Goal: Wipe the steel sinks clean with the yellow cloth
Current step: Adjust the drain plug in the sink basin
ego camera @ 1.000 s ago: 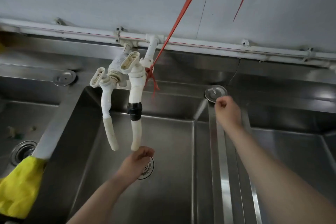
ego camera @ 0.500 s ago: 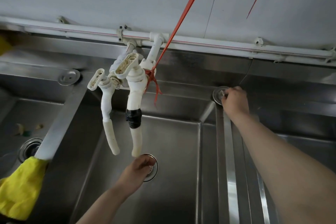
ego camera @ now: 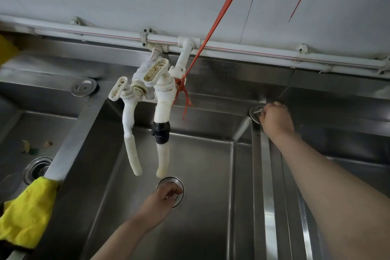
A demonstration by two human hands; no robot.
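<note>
The yellow cloth (ego camera: pixel 25 213) hangs over the steel divider (ego camera: pixel 69 143) between the left sink and the middle sink (ego camera: pixel 202 186), untouched. My left hand (ego camera: pixel 157 202) reaches down into the middle sink, and its curled fingers grip the round drain strainer (ego camera: pixel 176 191) at the bottom. My right hand (ego camera: pixel 274 119) is up on the back ledge, its fingers pinching the small handle of a round steel plug (ego camera: pixel 254 113) at the corner between the middle and right sinks.
Two white plastic taps (ego camera: pixel 147 101) with hose ends hang over the middle sink, tied by an orange string (ego camera: pixel 211 34). The left sink (ego camera: pixel 25 133) holds scraps and a drain (ego camera: pixel 37 169). Another round plug (ego camera: pixel 83 86) lies on the back ledge.
My right hand moved onto the plug on the back ledge and took hold of its handle. My left hand settled lower onto the drain strainer. The view shifted slightly to the left.
</note>
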